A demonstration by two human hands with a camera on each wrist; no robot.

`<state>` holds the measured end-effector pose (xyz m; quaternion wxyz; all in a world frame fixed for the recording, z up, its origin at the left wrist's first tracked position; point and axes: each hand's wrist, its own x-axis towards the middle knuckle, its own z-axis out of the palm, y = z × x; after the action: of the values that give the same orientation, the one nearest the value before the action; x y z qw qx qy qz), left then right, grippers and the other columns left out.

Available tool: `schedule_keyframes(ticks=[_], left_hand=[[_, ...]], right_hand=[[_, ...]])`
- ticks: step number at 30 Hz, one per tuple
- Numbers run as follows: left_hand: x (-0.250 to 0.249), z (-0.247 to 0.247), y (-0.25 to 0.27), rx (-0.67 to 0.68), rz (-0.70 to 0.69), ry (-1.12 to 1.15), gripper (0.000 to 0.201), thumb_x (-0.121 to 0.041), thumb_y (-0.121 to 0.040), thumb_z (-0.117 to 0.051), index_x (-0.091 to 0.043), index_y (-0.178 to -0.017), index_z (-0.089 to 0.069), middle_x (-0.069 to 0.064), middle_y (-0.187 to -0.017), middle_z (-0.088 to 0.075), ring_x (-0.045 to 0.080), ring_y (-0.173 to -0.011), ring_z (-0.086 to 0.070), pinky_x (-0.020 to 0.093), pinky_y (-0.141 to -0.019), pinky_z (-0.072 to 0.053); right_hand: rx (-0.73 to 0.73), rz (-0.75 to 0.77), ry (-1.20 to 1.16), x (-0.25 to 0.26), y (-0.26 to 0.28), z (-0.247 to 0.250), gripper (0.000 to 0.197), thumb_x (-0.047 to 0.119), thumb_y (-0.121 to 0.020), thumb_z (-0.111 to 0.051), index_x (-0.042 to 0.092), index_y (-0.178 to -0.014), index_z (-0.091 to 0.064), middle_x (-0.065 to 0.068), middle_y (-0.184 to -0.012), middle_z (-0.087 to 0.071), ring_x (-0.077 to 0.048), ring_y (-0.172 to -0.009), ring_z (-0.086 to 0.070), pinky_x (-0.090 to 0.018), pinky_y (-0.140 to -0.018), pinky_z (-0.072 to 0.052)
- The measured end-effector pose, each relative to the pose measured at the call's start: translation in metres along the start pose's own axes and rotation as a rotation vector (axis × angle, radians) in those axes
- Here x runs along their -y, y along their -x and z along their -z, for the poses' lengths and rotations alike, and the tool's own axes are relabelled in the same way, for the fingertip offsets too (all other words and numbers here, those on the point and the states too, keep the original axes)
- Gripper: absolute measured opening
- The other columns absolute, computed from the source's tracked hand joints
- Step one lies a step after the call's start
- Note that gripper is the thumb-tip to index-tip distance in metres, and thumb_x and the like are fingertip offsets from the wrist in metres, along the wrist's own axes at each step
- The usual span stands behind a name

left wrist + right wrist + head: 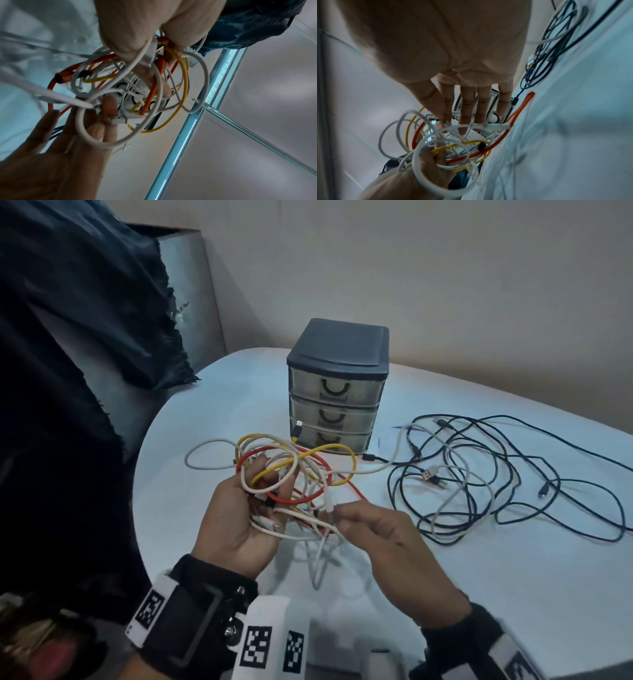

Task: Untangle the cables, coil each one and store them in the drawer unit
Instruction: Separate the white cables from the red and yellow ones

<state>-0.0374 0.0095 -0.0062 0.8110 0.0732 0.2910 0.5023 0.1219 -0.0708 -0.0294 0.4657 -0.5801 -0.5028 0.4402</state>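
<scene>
A tangle of white, yellow and red cables (301, 460) hangs above the white table (513, 577). My left hand (239, 518) grips it with fingers curled through the loops. My right hand (346, 517) pinches one white cable (329, 498) of the tangle between thumb and forefinger. In the right wrist view the right hand's fingers (467, 105) reach into the loops (453, 142). The left wrist view shows the left hand (137, 33) in the tangle (152, 88) and the right hand (68, 148) under it. The grey drawer unit (337, 344) stands behind, all three drawers closed.
A second heap of dark and white cables (455, 470) sprawls on the table, right of the drawer unit. A dark cloth (68, 371) hangs along the left side. The table's curved edge runs at the left and near me.
</scene>
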Motion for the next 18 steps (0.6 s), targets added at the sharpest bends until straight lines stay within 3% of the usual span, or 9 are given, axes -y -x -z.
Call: schedule_keyframes(ticks=[2, 6, 10, 12, 14, 15, 18], left_hand=[[0.0016, 0.0013, -0.0020, -0.005, 0.008, -0.008, 0.022, -0.010, -0.072, -0.064, -0.003, -0.091, -0.073, 0.008, -0.093, -0.065, 0.013, -0.081, -0.061, 0.019, -0.079, -0.046], [0.0024, 0.0035, -0.0046, -0.064, 0.027, -0.089, 0.016, -0.017, -0.073, -0.067, -0.009, -0.077, -0.080, 0.003, -0.087, -0.073, 0.009, -0.081, -0.065, 0.012, -0.078, -0.041], [0.0014, 0.0020, -0.0048, -0.111, 0.001, -0.087, 0.026, -0.014, -0.087, -0.062, -0.009, -0.067, -0.078, 0.002, -0.079, -0.072, 0.010, -0.080, -0.066, 0.016, -0.084, -0.043], [0.0011, 0.0007, -0.0034, -0.122, -0.006, -0.086, 0.029, -0.014, -0.091, -0.059, -0.008, -0.070, -0.077, 0.003, -0.078, -0.073, 0.011, -0.076, -0.069, 0.017, -0.082, -0.046], [0.0009, 0.0002, -0.0028, -0.114, -0.006, -0.069, 0.024, -0.015, -0.096, -0.056, -0.006, -0.082, -0.075, 0.004, -0.079, -0.074, 0.012, -0.069, -0.072, 0.019, -0.079, -0.050], [0.0012, -0.0008, -0.0023, -0.102, -0.010, -0.073, 0.021, -0.015, -0.096, -0.055, -0.006, -0.088, -0.072, 0.006, -0.080, -0.074, 0.015, -0.067, -0.073, 0.023, -0.077, -0.054], [0.0047, 0.0001, -0.0030, -0.086, -0.028, -0.182, 0.018, -0.019, -0.086, -0.060, -0.007, -0.096, -0.069, 0.009, -0.084, -0.074, 0.020, -0.073, -0.074, 0.039, -0.074, -0.059]], right_hand=[[0.028, -0.037, -0.073, 0.0001, 0.0009, 0.0025, 0.022, 0.001, -0.092, -0.060, 0.011, -0.098, -0.078, 0.004, -0.100, -0.076, -0.012, -0.100, -0.068, -0.026, -0.093, -0.048], [0.092, 0.020, -0.029, -0.0017, 0.0043, 0.0047, 0.027, 0.016, -0.076, -0.066, 0.026, -0.098, -0.078, 0.006, -0.101, -0.075, -0.013, -0.097, -0.069, -0.033, -0.095, -0.050], [0.099, 0.060, 0.047, 0.0007, 0.0078, 0.0087, 0.026, 0.030, -0.072, -0.079, 0.027, -0.098, -0.077, 0.008, -0.095, -0.073, -0.011, -0.090, -0.066, -0.027, -0.093, -0.049], [0.044, 0.097, 0.093, 0.0020, 0.0082, 0.0057, 0.020, 0.031, -0.074, -0.084, 0.027, -0.092, -0.077, 0.008, -0.093, -0.073, -0.011, -0.088, -0.065, -0.029, -0.089, -0.050], [-0.072, 0.154, 0.119, 0.0009, 0.0060, 0.0007, 0.007, 0.027, -0.084, -0.077, 0.020, -0.085, -0.078, 0.004, -0.088, -0.072, -0.015, -0.086, -0.065, -0.037, -0.086, -0.051], [-0.143, 0.183, 0.124, -0.0009, 0.0046, -0.0001, 0.011, 0.025, -0.087, -0.073, 0.016, -0.083, -0.078, 0.003, -0.086, -0.071, -0.016, -0.086, -0.066, -0.039, -0.084, -0.051], [-0.292, 0.230, 0.070, 0.0036, 0.0028, 0.0051, 0.011, 0.017, -0.092, -0.067, 0.017, -0.086, -0.076, 0.005, -0.089, -0.073, -0.013, -0.090, -0.068, -0.033, -0.084, -0.053]])
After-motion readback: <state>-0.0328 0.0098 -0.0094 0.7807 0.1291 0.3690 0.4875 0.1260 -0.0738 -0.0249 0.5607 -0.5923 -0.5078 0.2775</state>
